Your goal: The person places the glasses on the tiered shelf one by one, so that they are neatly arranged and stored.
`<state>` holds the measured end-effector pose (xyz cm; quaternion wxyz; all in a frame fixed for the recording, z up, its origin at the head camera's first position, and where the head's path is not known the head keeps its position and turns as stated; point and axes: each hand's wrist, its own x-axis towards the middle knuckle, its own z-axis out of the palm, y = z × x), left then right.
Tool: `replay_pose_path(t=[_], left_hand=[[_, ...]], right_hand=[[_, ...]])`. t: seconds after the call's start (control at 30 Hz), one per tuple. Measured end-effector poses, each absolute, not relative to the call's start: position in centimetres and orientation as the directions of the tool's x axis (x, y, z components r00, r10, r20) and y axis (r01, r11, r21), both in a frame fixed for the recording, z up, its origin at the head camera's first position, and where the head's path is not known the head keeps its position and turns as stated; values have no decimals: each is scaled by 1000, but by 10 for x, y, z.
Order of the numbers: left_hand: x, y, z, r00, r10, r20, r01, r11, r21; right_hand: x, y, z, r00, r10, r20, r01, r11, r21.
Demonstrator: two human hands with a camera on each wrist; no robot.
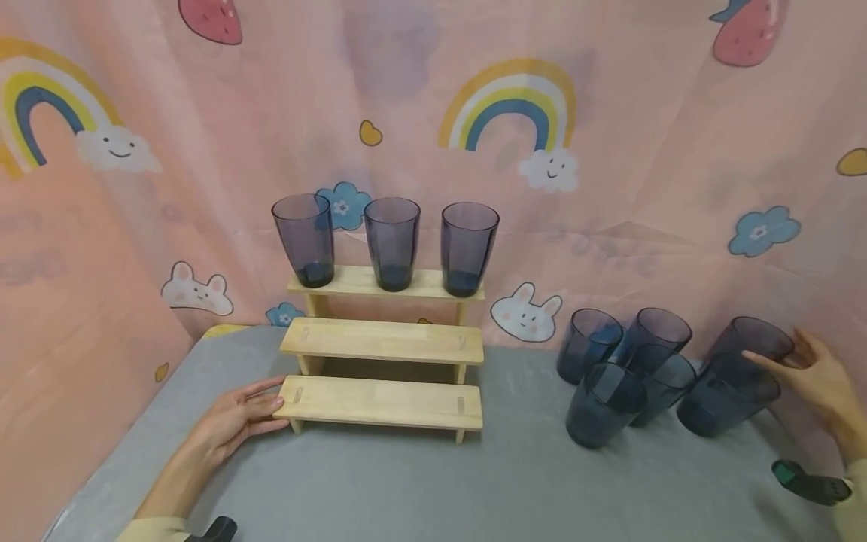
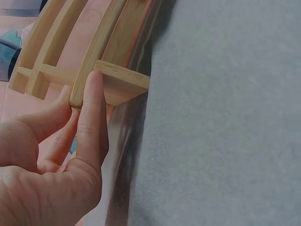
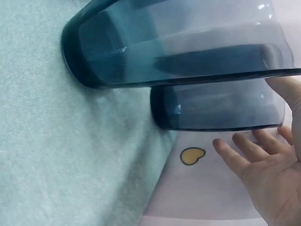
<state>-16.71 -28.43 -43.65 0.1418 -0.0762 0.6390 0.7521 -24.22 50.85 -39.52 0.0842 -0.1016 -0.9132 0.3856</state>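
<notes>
A three-tier wooden stand [image 1: 382, 340] carries a row of tinted drinking glasses on its top board: the left glass [image 1: 305, 241], the middle glass [image 1: 393, 245] and the right glass [image 1: 470, 248]. At the left end of the lowest board, my left hand [image 1: 226, 421] pinches the wood between thumb and fingers, as the left wrist view [image 2: 70, 174] also shows. My right hand [image 1: 822, 376] is spread beside two glasses at the far right, its thumb at the rim of the front glass [image 1: 725, 399]. The fingers lie beside the rear glass [image 3: 216, 106]; whether they touch it I cannot tell.
More tinted glasses, such as the front-left one [image 1: 603, 406], stand close together right of the stand on a grey cloth-covered table [image 1: 406, 489]. A pink printed curtain [image 1: 637, 150] hangs behind. Dark wrist devices [image 1: 813, 483] show at both sleeves.
</notes>
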Motion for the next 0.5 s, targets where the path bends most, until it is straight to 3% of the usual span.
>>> replay_pose_path(t=[0.3, 0.5], left_hand=[[-173, -280, -435, -948, 126, -292, -309, -141, 941], [-171, -281, -435, -947, 115, -299, -313, -141, 939]], right_hand=[[-259, 542, -423, -942, 315, 112, 137, 670, -730], [-252, 521, -405, -939, 331, 90, 179, 696, -695]])
